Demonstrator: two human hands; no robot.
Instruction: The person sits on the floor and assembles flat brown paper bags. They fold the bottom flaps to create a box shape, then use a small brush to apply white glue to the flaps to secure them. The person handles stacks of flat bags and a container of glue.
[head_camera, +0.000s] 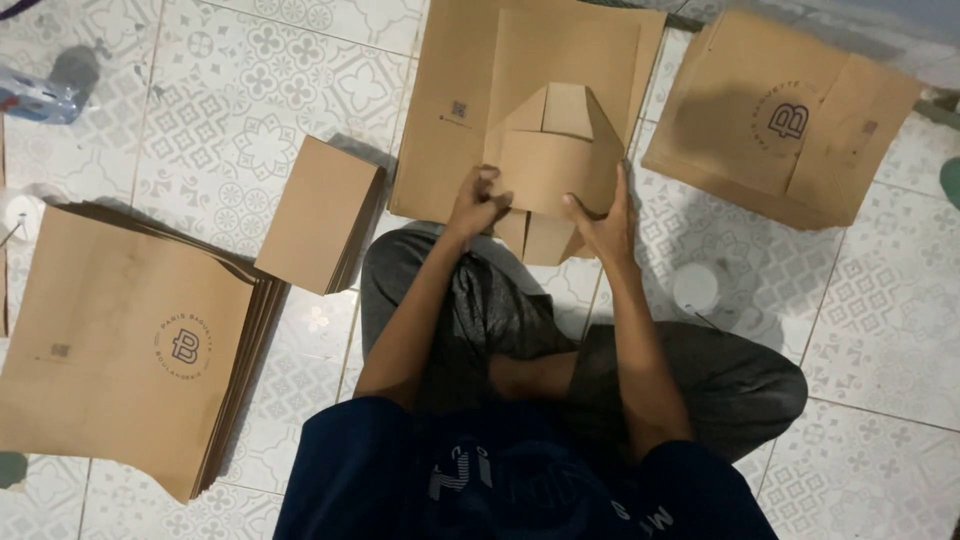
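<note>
While the person sat cross-legged on the tiled floor (880, 330), both hands worked on a half-folded brown paper bag (548, 165) lying just beyond the knees. The left hand (478, 205) was curled closed, its fingers pinching the bag's lower left edge. The right hand (603, 222) lay flatter, its fingers spread up along the right side of the bag and pressing the fold down, thumb tucked toward the middle. Between the two sets of fingers sat the folded bottom flap, its diagonal creases meeting just above the fingertips.

To do this fold well, I judged that the right fingers needed to keep the side crease pinned flat while the left fingers drew their edge square, so that the flaps met evenly and did not skew.

Just right of the right wrist stood a small white roll (695, 287), perhaps tape. Left of the left fingers lay a small stack of folded bags (318, 212), and farther left a large stack of flat sheets (120, 340). Under the bag and beyond the fingertips lay another flat sheet (450, 90), with a further pile of bags (780, 115) to the far right.
</note>
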